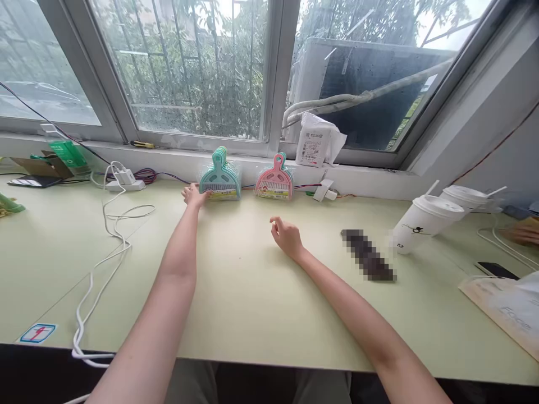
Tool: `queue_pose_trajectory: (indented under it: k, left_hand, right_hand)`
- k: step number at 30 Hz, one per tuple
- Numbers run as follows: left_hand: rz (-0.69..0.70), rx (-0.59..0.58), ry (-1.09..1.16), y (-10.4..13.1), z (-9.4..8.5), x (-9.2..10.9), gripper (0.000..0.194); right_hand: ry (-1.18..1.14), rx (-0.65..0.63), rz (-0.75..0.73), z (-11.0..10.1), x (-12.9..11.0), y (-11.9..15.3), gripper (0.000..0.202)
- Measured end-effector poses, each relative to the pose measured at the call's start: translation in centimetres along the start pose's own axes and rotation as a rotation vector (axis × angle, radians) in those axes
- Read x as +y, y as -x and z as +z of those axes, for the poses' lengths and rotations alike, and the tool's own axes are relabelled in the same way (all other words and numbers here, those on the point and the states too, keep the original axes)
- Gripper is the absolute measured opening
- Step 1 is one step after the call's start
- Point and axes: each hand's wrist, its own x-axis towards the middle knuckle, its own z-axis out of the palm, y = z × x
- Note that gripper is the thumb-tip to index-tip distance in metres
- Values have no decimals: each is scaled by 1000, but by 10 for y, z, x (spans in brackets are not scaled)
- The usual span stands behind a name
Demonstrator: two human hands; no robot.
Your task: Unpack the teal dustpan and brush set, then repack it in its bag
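Against the far wall below the window, the teal dustpan [220, 180] stands upright on the table [236, 292], handle pointing up, long axis vertical, with the pink dustpan [275, 180] just to its right. The left hand [193, 194], fingers loose, touches the teal dustpan's lower left edge. The right hand [287, 235] rests nearer on the table, open and holding nothing, well apart from both dustpans.

A teal dustpan set [220, 180] stands upright against the window ledge, beside a pink dustpan set [275, 180].

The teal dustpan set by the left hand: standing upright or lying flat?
Upright. The teal dustpan set stands with its handle up, leaning against the window ledge, the left hand touching its lower corner.
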Motion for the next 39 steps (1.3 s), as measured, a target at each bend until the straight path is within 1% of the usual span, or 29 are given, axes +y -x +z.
queue_pose_trajectory:
  k: [2, 4, 6, 8, 9, 10, 11, 13, 15, 16, 17, 18, 19, 21, 23, 25, 28, 30, 33, 37, 39]
  left_hand:
    - [34, 6, 47, 1, -1, 3, 43]
    - [60, -30, 152, 4, -1, 5, 40]
    - [39, -153, 290, 10, 0, 8, 43]
    - [-26, -344, 430, 22, 3, 14, 45]
    - [-61, -436, 491, 30, 5, 19, 42]
    - [-86, -522, 548, 40, 8, 24, 38]
    - [-101, -576, 603, 53, 11, 30, 34]
    - [-113, -620, 706, 82, 17, 43, 31]
    - [-104, -646, 761, 117, 23, 57, 34]
    - [-83, -665, 787, 134, 24, 64, 36]
    - [-61, -688, 813, 151, 26, 70, 38]
    - [-7, -697, 856, 167, 26, 76, 39]
    - [39, -695, 892, 181, 26, 81, 39]
    - [85, -668, 934, 204, 23, 88, 39]
    - [91, -642, 969, 219, 19, 89, 38]
    - [75, -645, 1012, 228, 15, 85, 38]
    - [49, -719, 1025, 233, 7, 72, 45]
    - [54, -795, 995, 234, 1, 64, 56]
    - [88, -902, 963, 236, -6, 58, 71]
    - [141, -1015, 943, 239, -9, 59, 89]
    - [142, -1076, 941, 239, -8, 61, 88]
  right_hand:
    - [-9, 4, 25, -5, -3, 7, 24]
    - [-18, -6, 46, -7, -5, 11, 24]
    - [-22, -27, 63, -8, -5, 11, 24]
    - [-17, -46, 77, -8, -5, 10, 24]
    - [-14, -45, 81, -8, -5, 9, 25]
    - [-12, -33, 77, -9, -5, 8, 25]
    - [-10, -7, 63, -11, -5, 8, 25]
    - [-2, 79, 16, -16, -7, 9, 25]
    - [1, 163, -24, -23, -9, 13, 27]
    - [-5, 183, -34, -27, -11, 16, 28]
    - [-16, 178, -40, -31, -12, 20, 28]
    - [-29, 151, -44, -34, -14, 24, 29]
    - [-42, 113, -46, -38, -15, 29, 32]
    - [-71, 48, -31, -45, -19, 38, 37]
    - [-135, 52, 53, -50, -21, 43, 39]
    - [-265, 98, 212, -52, -21, 43, 42]
    - [-585, 132, 491, -49, -15, 39, 46]
    - [-815, 121, 626, -44, -7, 36, 41]
    - [-1043, 141, 756, -38, 5, 36, 30]
    - [-1188, 183, 890, -34, 15, 35, 31]
    - [-1290, 182, 909, -35, 18, 34, 28]
